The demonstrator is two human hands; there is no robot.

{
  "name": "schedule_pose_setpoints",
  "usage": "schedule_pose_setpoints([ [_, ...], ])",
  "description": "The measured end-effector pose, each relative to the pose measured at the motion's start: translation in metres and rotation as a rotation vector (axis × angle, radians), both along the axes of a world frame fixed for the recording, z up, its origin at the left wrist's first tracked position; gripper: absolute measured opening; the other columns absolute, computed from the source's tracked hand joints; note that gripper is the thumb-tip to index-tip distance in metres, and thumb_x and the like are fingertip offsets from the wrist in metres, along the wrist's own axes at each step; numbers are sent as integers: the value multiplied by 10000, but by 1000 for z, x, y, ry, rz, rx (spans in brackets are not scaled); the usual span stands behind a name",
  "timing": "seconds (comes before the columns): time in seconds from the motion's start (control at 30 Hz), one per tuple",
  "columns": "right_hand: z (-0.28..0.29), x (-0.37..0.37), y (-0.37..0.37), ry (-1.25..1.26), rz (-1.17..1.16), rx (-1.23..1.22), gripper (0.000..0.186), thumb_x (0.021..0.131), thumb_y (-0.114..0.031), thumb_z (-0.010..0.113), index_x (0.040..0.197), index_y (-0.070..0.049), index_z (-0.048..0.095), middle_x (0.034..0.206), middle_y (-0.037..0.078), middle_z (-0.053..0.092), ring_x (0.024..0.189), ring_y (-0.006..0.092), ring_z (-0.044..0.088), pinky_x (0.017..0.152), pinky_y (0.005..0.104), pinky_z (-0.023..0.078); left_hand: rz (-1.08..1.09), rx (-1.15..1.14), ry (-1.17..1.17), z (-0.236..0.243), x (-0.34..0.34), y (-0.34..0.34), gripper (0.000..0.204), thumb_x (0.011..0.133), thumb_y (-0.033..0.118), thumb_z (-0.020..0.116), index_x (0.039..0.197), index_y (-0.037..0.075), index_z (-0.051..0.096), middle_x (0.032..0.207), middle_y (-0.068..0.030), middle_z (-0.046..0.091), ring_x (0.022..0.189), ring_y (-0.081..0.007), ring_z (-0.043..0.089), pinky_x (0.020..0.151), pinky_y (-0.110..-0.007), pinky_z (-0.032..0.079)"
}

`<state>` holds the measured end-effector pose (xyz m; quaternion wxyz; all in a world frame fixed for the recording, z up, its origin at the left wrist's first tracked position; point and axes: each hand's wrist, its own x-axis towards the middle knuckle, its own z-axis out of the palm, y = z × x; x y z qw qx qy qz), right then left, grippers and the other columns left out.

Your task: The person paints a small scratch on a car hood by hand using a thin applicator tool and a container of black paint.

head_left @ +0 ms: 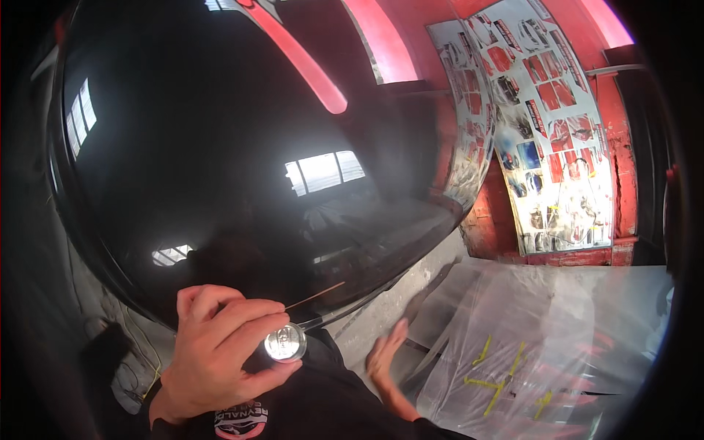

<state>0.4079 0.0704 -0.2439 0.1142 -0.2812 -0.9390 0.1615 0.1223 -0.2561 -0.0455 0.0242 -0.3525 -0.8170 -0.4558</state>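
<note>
My left hand (220,356) is closed, with thumb and fingers pinching a small round silver disc (285,342) that looks like a lid or cap with a clear rim. A thin brown stick (317,295) runs out from the fingertips over the panel; I cannot tell whether the hand grips it too. Just beyond is a large glossy black curved panel (220,147), apparently a car body part, reflecting bright windows. Lower and to the right, my right hand (385,352) is apart from the panel, fingers stretched out, nothing seen in it.
Translucent plastic sheeting (455,352) with yellow tape marks (499,385) covers something at the right. A photo poster (557,147) hangs on the red wall (488,227) behind. Thin cables (155,359) lie at the lower left. A pale concrete ledge (411,297) runs beside the panel.
</note>
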Motion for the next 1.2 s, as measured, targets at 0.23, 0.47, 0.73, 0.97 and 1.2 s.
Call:
schedule_pose_setpoints([
  [0.23,30,34,-103,-723,-73,-1217,790,1072,-477,339,1618,36,89,1671,291,104,1553,449,97,1245,562,88,-24,-23,33,5,0,3,485,548,260,901,975,95,741,1069,-3,728,923,-228,560,859,-375,379],
  [0.47,169,-148,-35,119,543,-576,946,1040,-628,335,1621,48,19,1694,288,36,1577,449,18,1234,612,39,-10,-7,65,7,5,1,499,540,264,893,981,88,738,1063,-17,725,910,-235,560,848,-378,380],
  [0.73,163,-332,-92,203,631,150,1073,921,-619,586,1621,45,117,1696,265,96,1579,427,82,1215,658,121,3,-114,39,28,12,1,489,560,263,891,997,107,737,1077,11,713,932,-227,555,869,-381,379],
  [0.97,110,-249,8,134,365,146,1027,967,-670,445,1630,29,92,1705,245,93,1583,431,54,1227,637,58,-1,-125,63,29,9,8,514,510,230,882,982,94,733,1070,-21,719,924,-251,549,842,-394,393],
  [1.2,-50,-10,54,-333,-314,-139,842,1031,-378,508,1597,101,110,1689,300,40,1582,417,18,1244,601,44,35,-124,37,27,11,29,480,570,270,890,998,113,740,1086,28,714,942,-218,548,854,-372,374],
])
